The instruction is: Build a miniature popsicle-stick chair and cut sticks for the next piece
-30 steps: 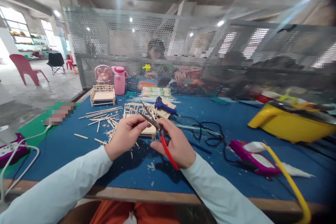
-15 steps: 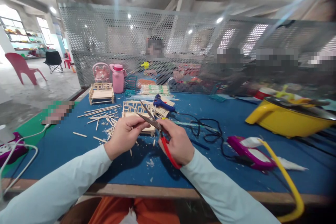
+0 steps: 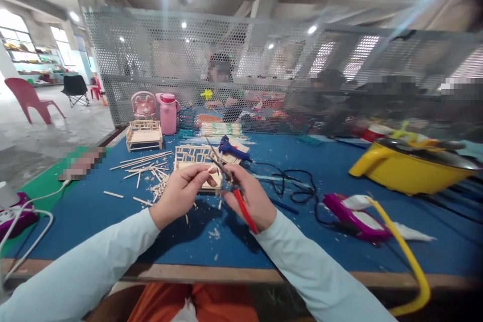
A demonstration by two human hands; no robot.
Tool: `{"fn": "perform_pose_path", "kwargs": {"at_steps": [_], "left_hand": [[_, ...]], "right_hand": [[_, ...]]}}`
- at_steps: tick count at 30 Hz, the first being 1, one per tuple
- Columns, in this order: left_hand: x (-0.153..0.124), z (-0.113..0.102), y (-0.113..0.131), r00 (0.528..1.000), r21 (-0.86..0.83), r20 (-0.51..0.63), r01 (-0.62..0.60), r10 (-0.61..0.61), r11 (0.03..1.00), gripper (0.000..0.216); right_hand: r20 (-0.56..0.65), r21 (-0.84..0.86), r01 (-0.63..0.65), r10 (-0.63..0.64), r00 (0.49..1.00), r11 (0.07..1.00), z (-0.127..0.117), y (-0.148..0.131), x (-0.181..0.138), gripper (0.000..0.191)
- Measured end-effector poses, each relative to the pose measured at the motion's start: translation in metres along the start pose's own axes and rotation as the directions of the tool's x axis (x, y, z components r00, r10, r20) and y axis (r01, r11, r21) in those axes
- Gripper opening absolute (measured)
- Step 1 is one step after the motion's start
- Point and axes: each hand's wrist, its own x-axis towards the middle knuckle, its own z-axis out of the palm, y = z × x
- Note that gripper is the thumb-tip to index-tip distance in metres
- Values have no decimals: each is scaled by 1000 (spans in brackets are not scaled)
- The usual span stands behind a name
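My right hand [image 3: 252,195] grips red-handled scissors [image 3: 241,207], their blades pointing up and left over the blue table [image 3: 324,166]. My left hand [image 3: 181,192] pinches a short piece of wooden stick [image 3: 211,169] right at the blades. Just behind both hands stands a half-built stick frame [image 3: 196,161]. Loose wooden sticks [image 3: 145,163] and offcuts lie to the left of it.
A blue glue gun [image 3: 232,148] with a black cord [image 3: 298,188] lies behind the frame. A stick-built bench [image 3: 144,136], a pink bottle [image 3: 168,113], a yellow pot [image 3: 415,168] and a purple power strip [image 3: 354,214] stand around. People sit behind a mesh screen [image 3: 241,70].
The scissor blades have closed from wide open onto the stick piece. Both hands have risen slightly and drawn closer together.
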Motion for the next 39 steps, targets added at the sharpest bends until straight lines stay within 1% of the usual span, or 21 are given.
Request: {"fn": "perform_pose_path", "kwargs": {"at_steps": [3, 5, 8, 12, 16, 23, 27, 34, 39], "left_hand": [[-2, 2, -6, 996, -78, 66, 69, -63, 995, 32], [-3, 3, -10, 990, -132, 102, 109, -95, 985, 33], [-5, 6, -11, 984, -175, 124, 147, -126, 974, 36], [-6, 7, -10, 983, -176, 140, 140, -117, 974, 38], [-7, 8, -11, 982, -158, 154, 134, -109, 978, 37], [-7, 9, -10, 990, -95, 111, 103, -92, 990, 43], [-8, 9, -8, 990, -114, 111, 105, -92, 988, 43], [-9, 11, -10, 975, -221, 171, 177, -141, 959, 42], [-10, 10, -10, 976, -230, 177, 167, -128, 959, 40]], "right_hand": [[41, -14, 63, -63, 997, 998, 2, 2, -2, 38], [21, -28, 89, -89, 996, 996, 3, 2, -4, 38], [-37, -87, 130, -134, 990, 988, 5, 1, -5, 41], [-49, -175, 153, -163, 985, 973, 4, 1, -4, 45], [-50, -229, 165, -181, 982, 959, 2, 1, -4, 47], [-106, -359, 141, -190, 976, 923, 4, 3, -5, 51], [-111, -364, 143, -195, 975, 920, 5, 3, -6, 53], [-90, -351, 150, -193, 977, 924, 4, 1, -6, 55], [-100, -352, 148, -194, 976, 924, 3, 1, -7, 55]]}}
